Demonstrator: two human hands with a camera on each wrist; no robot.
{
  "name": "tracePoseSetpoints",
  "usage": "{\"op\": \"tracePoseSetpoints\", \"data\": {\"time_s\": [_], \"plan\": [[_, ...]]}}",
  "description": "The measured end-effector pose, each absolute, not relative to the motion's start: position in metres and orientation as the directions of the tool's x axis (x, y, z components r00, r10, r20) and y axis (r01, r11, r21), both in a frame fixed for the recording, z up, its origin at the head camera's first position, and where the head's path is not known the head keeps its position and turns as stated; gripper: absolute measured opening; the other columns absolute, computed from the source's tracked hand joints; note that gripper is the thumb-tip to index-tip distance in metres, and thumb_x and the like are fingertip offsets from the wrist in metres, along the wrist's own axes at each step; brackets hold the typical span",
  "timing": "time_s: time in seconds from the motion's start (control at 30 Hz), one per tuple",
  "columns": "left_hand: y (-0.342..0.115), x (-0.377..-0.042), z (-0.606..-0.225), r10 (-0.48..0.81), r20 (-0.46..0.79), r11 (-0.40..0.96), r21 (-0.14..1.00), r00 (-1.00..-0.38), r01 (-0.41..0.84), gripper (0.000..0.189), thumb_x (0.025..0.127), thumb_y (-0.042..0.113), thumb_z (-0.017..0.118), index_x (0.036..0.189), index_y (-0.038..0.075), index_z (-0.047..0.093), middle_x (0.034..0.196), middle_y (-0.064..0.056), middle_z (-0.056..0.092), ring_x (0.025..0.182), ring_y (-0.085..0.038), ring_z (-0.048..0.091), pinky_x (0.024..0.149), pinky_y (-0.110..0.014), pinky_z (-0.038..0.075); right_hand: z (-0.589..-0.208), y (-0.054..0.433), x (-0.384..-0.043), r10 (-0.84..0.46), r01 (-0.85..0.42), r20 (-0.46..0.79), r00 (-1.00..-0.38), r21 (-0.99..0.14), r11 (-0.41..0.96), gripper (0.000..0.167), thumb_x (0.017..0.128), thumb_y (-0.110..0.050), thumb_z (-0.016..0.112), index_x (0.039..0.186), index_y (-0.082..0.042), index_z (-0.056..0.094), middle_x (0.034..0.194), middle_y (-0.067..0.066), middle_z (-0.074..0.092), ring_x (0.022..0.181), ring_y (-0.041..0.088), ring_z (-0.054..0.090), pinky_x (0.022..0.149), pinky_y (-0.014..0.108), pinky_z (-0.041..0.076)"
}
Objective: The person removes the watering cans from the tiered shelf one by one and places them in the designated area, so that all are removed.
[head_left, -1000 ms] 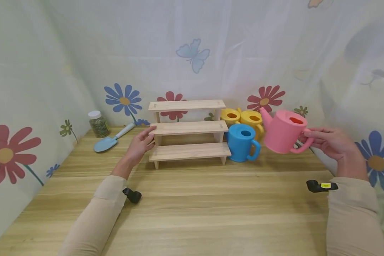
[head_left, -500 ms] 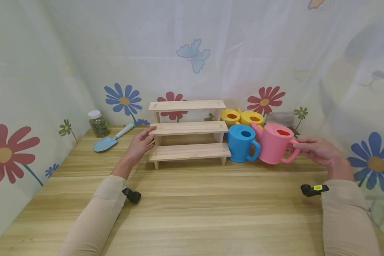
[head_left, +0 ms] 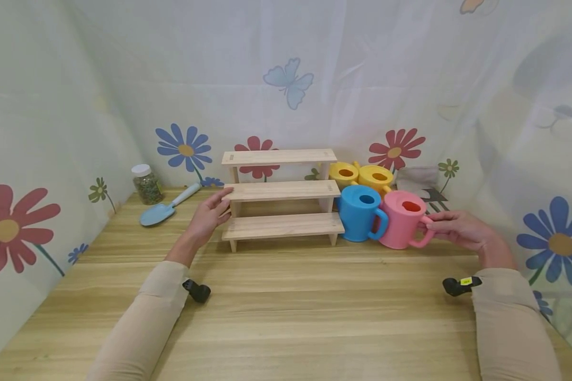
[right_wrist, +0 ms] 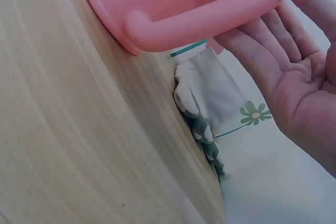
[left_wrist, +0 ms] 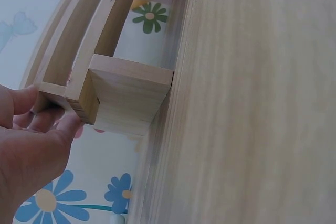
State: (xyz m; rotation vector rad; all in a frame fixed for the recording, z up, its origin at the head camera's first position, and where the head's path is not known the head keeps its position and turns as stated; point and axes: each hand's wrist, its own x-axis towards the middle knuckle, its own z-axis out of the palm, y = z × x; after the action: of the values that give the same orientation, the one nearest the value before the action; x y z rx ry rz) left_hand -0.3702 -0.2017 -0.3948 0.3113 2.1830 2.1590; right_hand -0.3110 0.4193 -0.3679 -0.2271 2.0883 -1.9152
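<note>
My right hand [head_left: 462,230] pinches the handle of a pink watering can [head_left: 396,227], with fingers behind the handle [right_wrist: 205,24] in the right wrist view. The can stands upright on the wooden table, close against the right side of a blue watering can [head_left: 355,222]. Behind these are two yellow watering cans, one on the left [head_left: 339,181] and one on the right [head_left: 366,173], partly hidden. A three-tier wooden plant stand [head_left: 281,191] is left of the cans. My left hand [head_left: 208,216] grips the left end of its middle tier, thumb on top and fingers at the side [left_wrist: 71,121].
At the back left are a light blue trowel [head_left: 157,214] and a white-lidded jar [head_left: 146,186] of green bits. A grey fabric piece [head_left: 417,177] with a dark green and white patterned part lies behind the right hand. A flowered curtain [head_left: 195,69] borders the table.
My right hand has lowered the pink watering can leftward from the air to the table beside the blue one, uncovering the grey fabric. The left hand has stayed on the stand.
</note>
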Motion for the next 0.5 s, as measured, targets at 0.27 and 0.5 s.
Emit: {"op": "tracePoseSetpoints", "data": {"time_s": [0.27, 0.5], "plan": [[-0.2012, -0.3684, -0.3914, 0.18, 0.085, 0.002, 0.996, -0.98, 0.086, 0.049, 0.109, 0.02, 0.042, 0.157, 0.014, 0.035, 0.165, -0.009, 0.018, 0.146, -0.034, 0.026, 0.115, -0.046, 0.031, -0.3668, 0.4163, -0.31, -0.379, 0.069, -0.108, -0.919, -0.991, 0.115, 0.027, 0.102, 0.004, 0.052, 0.116, -0.003, 0.074, 0.11, 0.01, 0.074, 0.105, 0.023, 0.07, 0.09, 0.036, 0.057], [-0.2013, -0.3686, -0.3935, 0.181, 0.103, 0.01, 0.994, -0.978, 0.107, 0.049, 0.109, 0.021, 0.042, 0.157, 0.013, 0.034, 0.164, -0.012, 0.021, 0.145, -0.035, 0.028, 0.115, -0.046, 0.032, -0.3626, 0.4107, -0.3081, -0.363, 0.066, -0.115, -0.925, -0.987, 0.144, 0.025, 0.101, 0.001, 0.056, 0.115, -0.008, 0.075, 0.11, 0.01, 0.074, 0.102, 0.021, 0.071, 0.089, 0.034, 0.057]]}}
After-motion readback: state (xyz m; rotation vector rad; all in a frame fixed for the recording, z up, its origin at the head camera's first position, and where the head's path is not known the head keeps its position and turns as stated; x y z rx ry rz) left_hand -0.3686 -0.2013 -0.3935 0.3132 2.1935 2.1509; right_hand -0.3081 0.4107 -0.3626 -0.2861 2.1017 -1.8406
